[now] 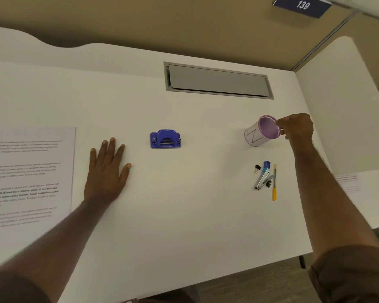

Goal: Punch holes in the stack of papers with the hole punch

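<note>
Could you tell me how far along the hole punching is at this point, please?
Nothing looks punched yet. The stack of papers lies at the table's left edge, apart from the blue hole punch, which sits untouched mid-table. In hand: the right hand holds the pink-rimmed pen cup by its rim, while the left hand rests flat on the table. Left: bringing papers to the punch and pressing.

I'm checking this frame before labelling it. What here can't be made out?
Head view only:
- Papers: cut off by the left edge; print blurred, sheet count unclear.
- Cup: right hand grips its rim and hides the far side; whether it stands on the desk is unclear.
- Small pile: items overlap, too small to tell all.
- Hole punch: slot too small to see.
</note>
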